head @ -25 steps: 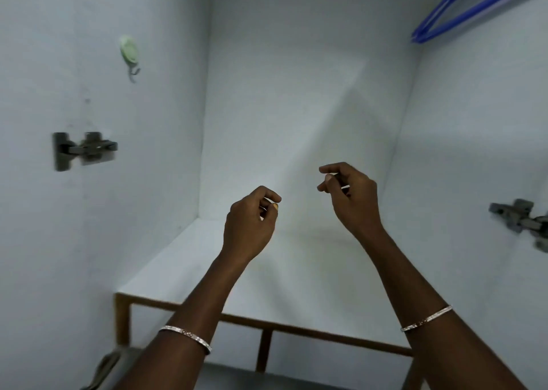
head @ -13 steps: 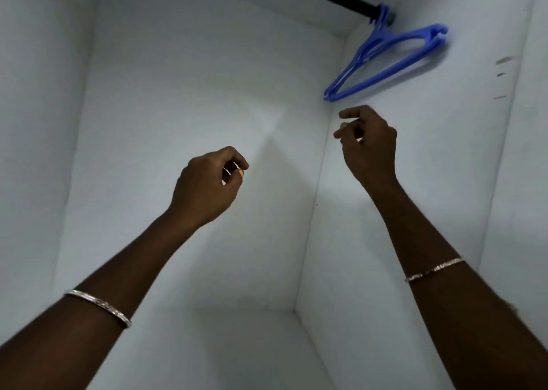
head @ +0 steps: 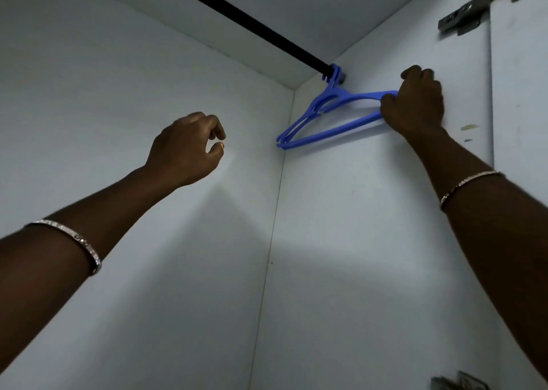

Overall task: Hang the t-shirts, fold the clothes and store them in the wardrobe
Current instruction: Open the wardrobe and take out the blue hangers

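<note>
Blue plastic hangers (head: pixel 327 116) hang bunched at the right end of a black rail (head: pixel 246 21) near the top of the white wardrobe, lying flat against its right wall. My right hand (head: pixel 415 105) grips the near end of the hangers, fingers curled round it. My left hand (head: pixel 186 149) is raised in mid-air inside the wardrobe, left of the hangers, with its fingers loosely curled and nothing in it. No clothes are in view.
The wardrobe's back wall (head: pixel 148 93) and right wall (head: pixel 370 241) are bare white panels. Metal door hinges sit at the upper right (head: pixel 474 10) and lower right (head: pixel 456 382) edge.
My view has tilted up from the wardrobe's floor to its top. My right hand rose to the blue hangers and took hold of their near end. My left hand rose too, still empty.
</note>
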